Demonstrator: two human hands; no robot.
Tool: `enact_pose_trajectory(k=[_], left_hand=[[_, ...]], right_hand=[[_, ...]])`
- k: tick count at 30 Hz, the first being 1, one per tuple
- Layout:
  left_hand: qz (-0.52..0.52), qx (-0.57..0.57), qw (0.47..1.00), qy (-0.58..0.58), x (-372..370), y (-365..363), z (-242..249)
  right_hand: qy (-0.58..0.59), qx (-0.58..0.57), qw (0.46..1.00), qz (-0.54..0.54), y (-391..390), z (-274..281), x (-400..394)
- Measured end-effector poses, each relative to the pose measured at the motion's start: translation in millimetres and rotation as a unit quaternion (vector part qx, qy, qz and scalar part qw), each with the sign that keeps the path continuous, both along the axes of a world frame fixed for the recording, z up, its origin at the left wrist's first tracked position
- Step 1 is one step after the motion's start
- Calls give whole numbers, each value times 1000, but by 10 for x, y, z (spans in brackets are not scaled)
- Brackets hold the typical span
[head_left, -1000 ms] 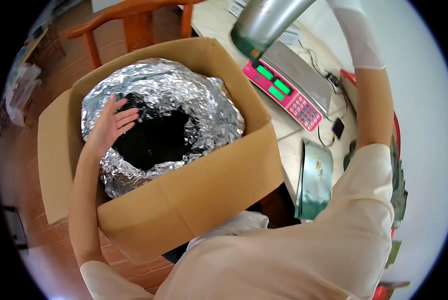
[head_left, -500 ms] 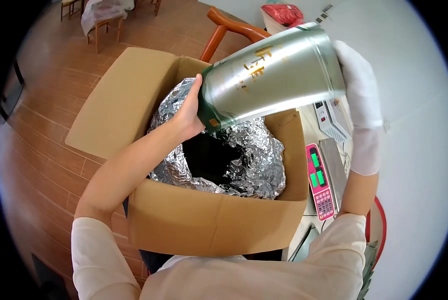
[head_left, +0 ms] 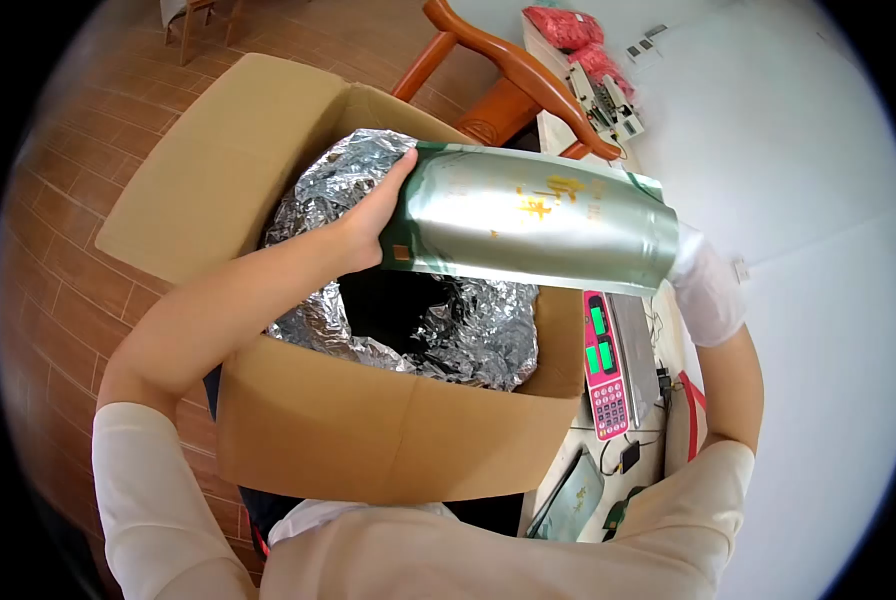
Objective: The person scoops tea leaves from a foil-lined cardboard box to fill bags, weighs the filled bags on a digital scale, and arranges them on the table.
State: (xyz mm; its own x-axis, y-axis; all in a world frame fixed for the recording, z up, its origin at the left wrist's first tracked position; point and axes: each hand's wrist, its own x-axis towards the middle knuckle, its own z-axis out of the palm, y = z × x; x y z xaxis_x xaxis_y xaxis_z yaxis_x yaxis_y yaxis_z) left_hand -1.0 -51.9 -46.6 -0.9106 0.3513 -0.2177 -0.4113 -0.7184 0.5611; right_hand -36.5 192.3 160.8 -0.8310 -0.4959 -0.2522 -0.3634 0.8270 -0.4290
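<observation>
A silvery green bag (head_left: 528,215) with gold lettering lies nearly level above an open cardboard box (head_left: 398,430). My bare left hand (head_left: 376,215) grips its dark green end, thumb on the near face. At the bag's other end is my right hand (head_left: 703,290), in a white covering; its fingers are hidden at or inside the bag's mouth. Below the bag, crumpled silver foil (head_left: 488,340) lines the box around dark contents (head_left: 393,305), too dark to make out.
A pink scale (head_left: 608,375) with green displays stands right of the box. Near it lie a flat green bag (head_left: 571,500) and cables. Behind are a wooden chair (head_left: 513,65), red bags (head_left: 563,28) and a white device (head_left: 623,118).
The bag's right end has swung down, so it lies closer to level. My right hand has moved lower with it. The view has shifted, showing more of the chair.
</observation>
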Motion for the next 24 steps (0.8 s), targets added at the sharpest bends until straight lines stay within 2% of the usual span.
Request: enact_pose_trajectory(k=[4,9,12,14,15,16,17,18,21,22,24], left_hand=[[-4,-45,999,-15,37,-1,-17],[-30,7,999,-24,36,36,2],[-24,1,1000,-4,-15,36,-38],[-4,-10,1000,6,-44,18,-62],[-6,-16,1000,8,-62,12,-85],[15,-5,1000,1,-70,4,-95],[37,6,999,-5,-77,-7,-86],[40,4,999,-28,-57,-25,-30],[56,5,998,-31,-43,-34,11],[71,-18,996,-57,16,-20,100],[89,-23,994,-57,19,-22,108]], right_hand=[[-44,-16,998,-39,-122,-205,-89],[-92,-64,991,-69,-159,-221,-86],[-148,-156,970,-114,-225,-136,-142],[-210,-269,923,-179,-286,-27,-211],[-212,-273,922,-171,-314,45,-233],[-77,-71,994,-20,-366,155,-259],[100,120,981,115,-418,264,-284],[52,24,987,149,-531,363,-54],[-29,-140,989,46,-523,289,-187],[-25,-143,988,46,-494,318,-235],[-101,-203,973,35,-440,384,-300]])
